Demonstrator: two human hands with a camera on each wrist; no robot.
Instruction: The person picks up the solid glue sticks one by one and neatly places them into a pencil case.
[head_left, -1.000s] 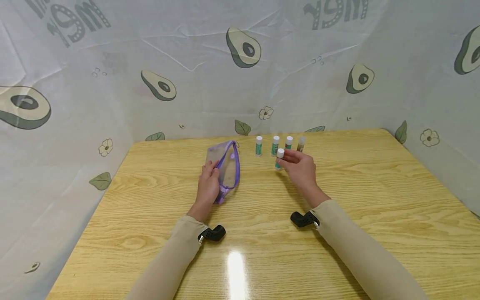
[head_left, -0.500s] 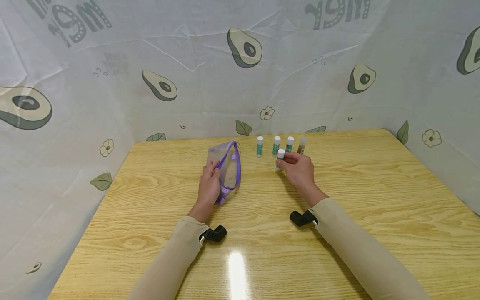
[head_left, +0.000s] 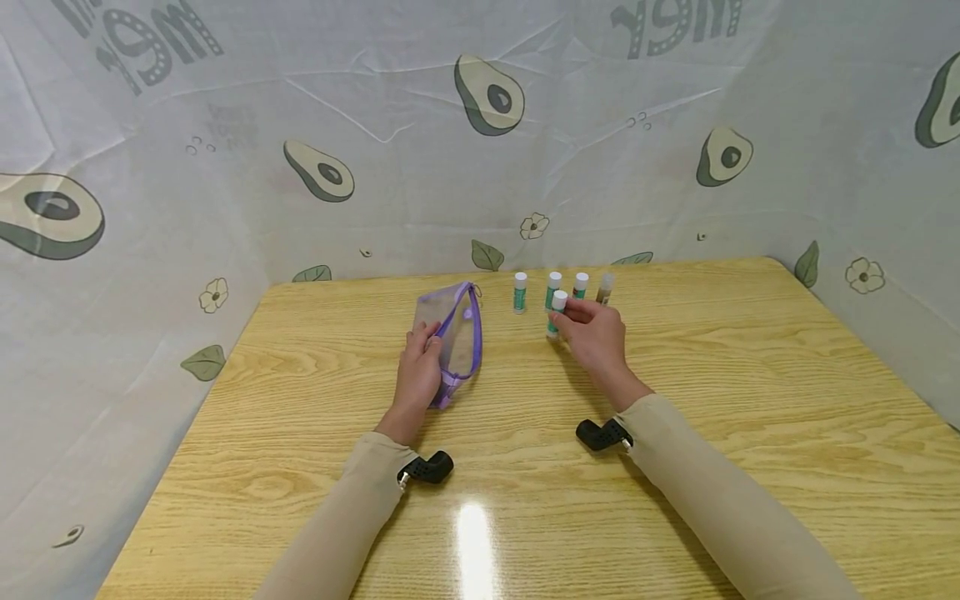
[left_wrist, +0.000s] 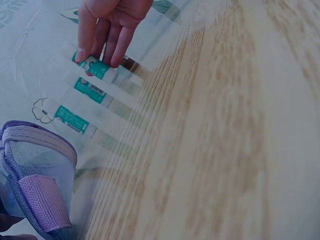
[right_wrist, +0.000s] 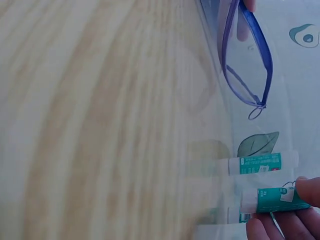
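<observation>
My right hand point(head_left: 597, 337) pinches a glue stick point(right_wrist: 280, 200) with a white cap and green label between thumb and fingers. It is upright, just in front of the standing row; whether its base touches the table is hard to tell. My left hand point(head_left: 417, 371) grips the near left side of a purple mesh zip pouch point(head_left: 477, 342), whose mouth gapes toward the right. In the row at the back stand a left glue stick point(head_left: 520, 293), a middle one point(head_left: 554, 282) partly hidden behind the held one, and another point(head_left: 581, 285) behind my right fingers.
A brownish tube point(head_left: 605, 288) with a translucent cap ends the row on the right. Behind the wooden table point(head_left: 510, 467) hangs a pale cloth point(head_left: 405, 183) printed with avocados. Black wrist mounts point(head_left: 431, 467) stick out from both sleeves.
My right hand and its glue stick have shifted slightly left and away from me, closer to the middle standing stick. The left hand and pouch hold still.
</observation>
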